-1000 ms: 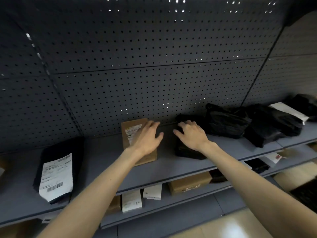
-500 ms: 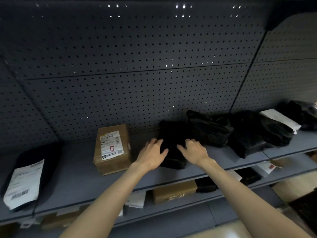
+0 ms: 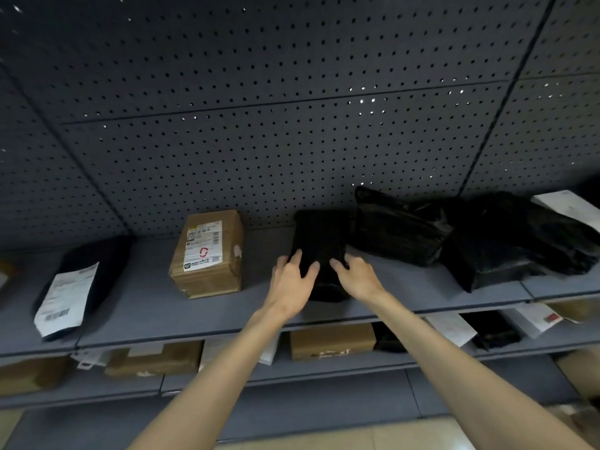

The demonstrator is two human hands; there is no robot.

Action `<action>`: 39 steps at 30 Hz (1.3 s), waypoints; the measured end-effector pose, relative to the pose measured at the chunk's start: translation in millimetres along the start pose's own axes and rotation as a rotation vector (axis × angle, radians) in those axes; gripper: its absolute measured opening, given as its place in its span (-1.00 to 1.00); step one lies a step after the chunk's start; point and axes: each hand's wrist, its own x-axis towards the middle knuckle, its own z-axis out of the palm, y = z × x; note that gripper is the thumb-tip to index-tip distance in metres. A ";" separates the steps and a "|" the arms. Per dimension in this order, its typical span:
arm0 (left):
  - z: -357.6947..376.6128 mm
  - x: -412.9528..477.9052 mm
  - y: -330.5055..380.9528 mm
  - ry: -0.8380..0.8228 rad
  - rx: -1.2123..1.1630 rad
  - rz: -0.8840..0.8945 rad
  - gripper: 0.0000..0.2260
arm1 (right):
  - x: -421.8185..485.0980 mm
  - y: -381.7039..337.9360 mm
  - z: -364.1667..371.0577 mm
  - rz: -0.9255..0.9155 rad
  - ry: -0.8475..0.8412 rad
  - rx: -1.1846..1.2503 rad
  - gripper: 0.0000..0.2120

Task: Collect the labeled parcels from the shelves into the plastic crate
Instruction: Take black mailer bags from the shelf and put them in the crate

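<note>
A flat black parcel (image 3: 319,235) lies on the grey upper shelf (image 3: 156,306), its long side running toward the pegboard. My left hand (image 3: 290,282) holds its near left edge, thumb on top. My right hand (image 3: 358,279) holds the near right edge the same way. The parcel rests on the shelf. A brown cardboard box (image 3: 207,254) with a white label stands to the left, apart from my hands. Further left lies a dark bag with a white label (image 3: 66,298). No plastic crate is in view.
Bulky black bags (image 3: 399,227) (image 3: 513,241) crowd the shelf right of the parcel, one touching it. A lower shelf (image 3: 324,368) holds brown boxes, white envelopes and black bags. The pegboard wall (image 3: 259,141) closes the back. Light floor shows at the bottom.
My left hand left the brown box and moved right to the black parcel. Both hands now close on its near end, and the view has shifted right.
</note>
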 end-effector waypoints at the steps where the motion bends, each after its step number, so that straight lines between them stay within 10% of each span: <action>1: 1.8 -1.7 2.1 0.011 -0.012 -0.008 -0.39 | -0.2 -0.4 -3.1 0.001 -0.007 0.018 -0.44; 15: 2.4 -6.8 11.4 0.076 -0.250 -0.053 -0.39 | 16.0 -6.6 -40.0 0.313 -0.007 0.613 -0.49; 21: -8.0 -10.1 20.9 0.009 -0.353 -0.092 -0.28 | 13.5 -13.0 -27.3 0.112 -0.020 0.474 -0.64; 30: -29.9 -3.9 -1.4 -0.004 -0.485 -0.086 -0.65 | 0.3 -27.6 8.8 -0.099 -0.080 0.392 -0.58; 39: -56.6 -2.9 -21.2 -0.012 -0.419 0.022 -0.56 | 1.4 -28.9 11.4 -0.044 -0.135 0.384 -0.65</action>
